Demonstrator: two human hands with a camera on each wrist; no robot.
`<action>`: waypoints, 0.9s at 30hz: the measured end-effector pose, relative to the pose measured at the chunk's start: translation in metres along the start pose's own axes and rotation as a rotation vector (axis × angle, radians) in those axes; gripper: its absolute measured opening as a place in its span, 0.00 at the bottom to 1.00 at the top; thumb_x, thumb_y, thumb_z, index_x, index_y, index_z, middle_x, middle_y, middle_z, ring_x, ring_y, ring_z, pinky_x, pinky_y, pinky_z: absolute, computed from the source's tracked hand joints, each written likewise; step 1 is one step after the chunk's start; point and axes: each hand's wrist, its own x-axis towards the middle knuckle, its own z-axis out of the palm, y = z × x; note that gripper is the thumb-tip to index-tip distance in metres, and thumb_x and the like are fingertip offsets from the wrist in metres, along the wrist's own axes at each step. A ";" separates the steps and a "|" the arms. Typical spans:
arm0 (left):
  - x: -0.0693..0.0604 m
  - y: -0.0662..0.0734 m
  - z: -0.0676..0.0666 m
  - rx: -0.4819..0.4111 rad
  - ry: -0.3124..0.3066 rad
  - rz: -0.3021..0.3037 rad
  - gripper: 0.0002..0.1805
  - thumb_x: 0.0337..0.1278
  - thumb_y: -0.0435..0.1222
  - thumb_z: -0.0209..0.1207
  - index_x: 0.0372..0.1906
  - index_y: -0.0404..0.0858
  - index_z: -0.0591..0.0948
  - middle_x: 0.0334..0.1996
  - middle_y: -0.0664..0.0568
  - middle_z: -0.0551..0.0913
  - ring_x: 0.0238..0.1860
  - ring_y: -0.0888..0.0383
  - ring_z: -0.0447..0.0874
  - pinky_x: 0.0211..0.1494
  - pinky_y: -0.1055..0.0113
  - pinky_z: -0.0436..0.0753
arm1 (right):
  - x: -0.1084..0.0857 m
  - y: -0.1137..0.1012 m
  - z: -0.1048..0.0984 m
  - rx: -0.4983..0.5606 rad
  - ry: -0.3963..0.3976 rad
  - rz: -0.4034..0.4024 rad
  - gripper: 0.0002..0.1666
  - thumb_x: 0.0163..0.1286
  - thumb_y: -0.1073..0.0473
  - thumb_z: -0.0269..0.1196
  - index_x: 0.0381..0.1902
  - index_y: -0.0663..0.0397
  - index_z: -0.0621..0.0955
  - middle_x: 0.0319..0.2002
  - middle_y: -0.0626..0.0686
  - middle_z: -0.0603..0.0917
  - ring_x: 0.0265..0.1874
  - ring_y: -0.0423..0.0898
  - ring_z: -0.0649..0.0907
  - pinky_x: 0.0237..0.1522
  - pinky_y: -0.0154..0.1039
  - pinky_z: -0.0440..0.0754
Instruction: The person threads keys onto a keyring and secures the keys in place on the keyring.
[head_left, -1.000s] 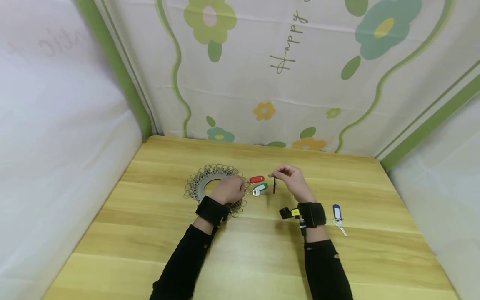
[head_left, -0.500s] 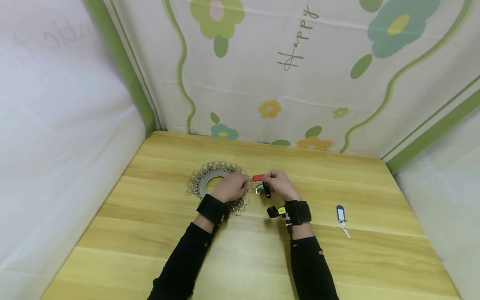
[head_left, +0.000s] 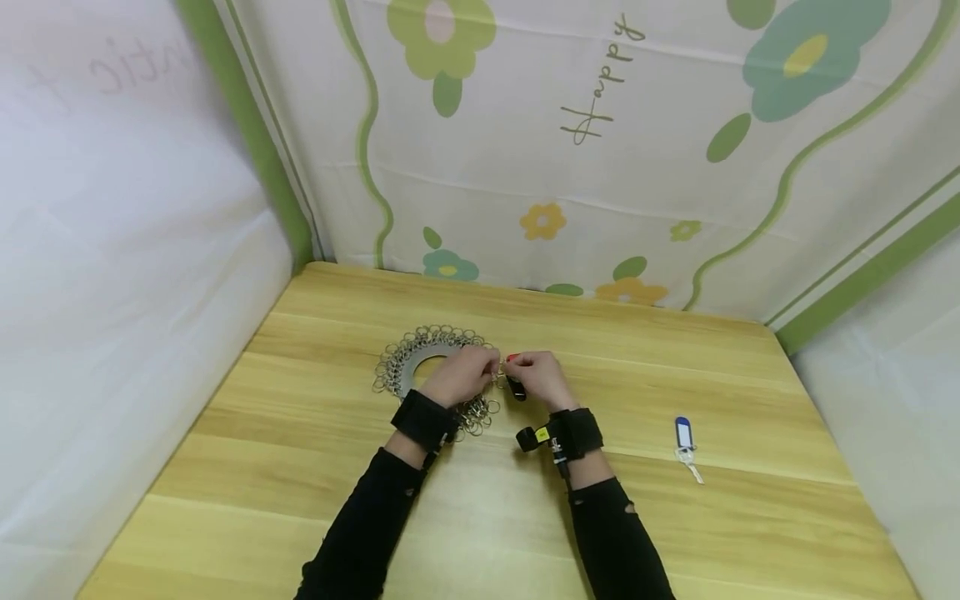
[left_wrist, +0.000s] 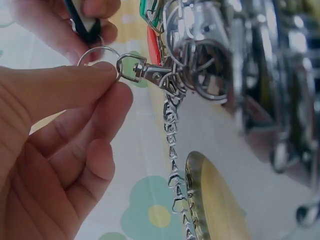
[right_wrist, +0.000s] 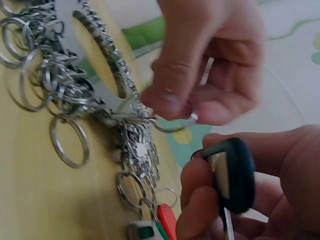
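A round grey holder (head_left: 408, 367), fringed with many metal clasps and split rings, lies on the table under my left hand (head_left: 467, 373). In the left wrist view, that hand pinches one split ring (left_wrist: 102, 48) between thumb and finger; the ring hangs from a swivel clasp (left_wrist: 150, 74) of the holder. My right hand (head_left: 542, 377) holds a black key tag (right_wrist: 245, 175) with a pale label, close beside the pinched ring. A key (right_wrist: 228, 225) hangs from this tag, mostly hidden by the fingers.
A red key tag (right_wrist: 166, 220) and a green key tag (left_wrist: 148, 10) hang by rings at the holder's right side. Further right on the wooden table (head_left: 600, 525) lies a blue key tag (head_left: 684, 433) with a key. Patterned cloth walls (head_left: 480, 192) enclose the table.
My right hand has moved left with the black key tag, up to my left hand, and now covers the red and green tags in the head view. The left hand stays at the holder.
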 end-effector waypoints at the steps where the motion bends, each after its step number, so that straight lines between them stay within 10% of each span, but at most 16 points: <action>1: 0.000 0.000 0.000 -0.001 0.013 0.007 0.04 0.63 0.29 0.56 0.34 0.40 0.77 0.26 0.55 0.74 0.27 0.59 0.71 0.33 0.67 0.71 | 0.000 -0.001 0.001 -0.006 -0.002 -0.012 0.14 0.65 0.55 0.63 0.29 0.61 0.85 0.22 0.51 0.78 0.19 0.45 0.71 0.25 0.36 0.66; 17: 0.000 0.000 -0.002 0.007 0.102 0.047 0.08 0.64 0.30 0.55 0.30 0.43 0.72 0.22 0.56 0.71 0.21 0.60 0.68 0.28 0.68 0.66 | 0.001 -0.007 0.004 -0.136 -0.077 -0.190 0.06 0.64 0.63 0.64 0.35 0.54 0.88 0.33 0.50 0.85 0.26 0.44 0.78 0.29 0.36 0.75; 27: -0.002 0.000 -0.003 -0.053 0.035 0.021 0.03 0.65 0.33 0.56 0.34 0.41 0.76 0.26 0.55 0.76 0.25 0.60 0.72 0.32 0.68 0.72 | 0.002 0.000 0.009 -0.185 -0.091 -0.176 0.09 0.66 0.59 0.63 0.29 0.56 0.85 0.26 0.50 0.81 0.15 0.42 0.70 0.20 0.35 0.67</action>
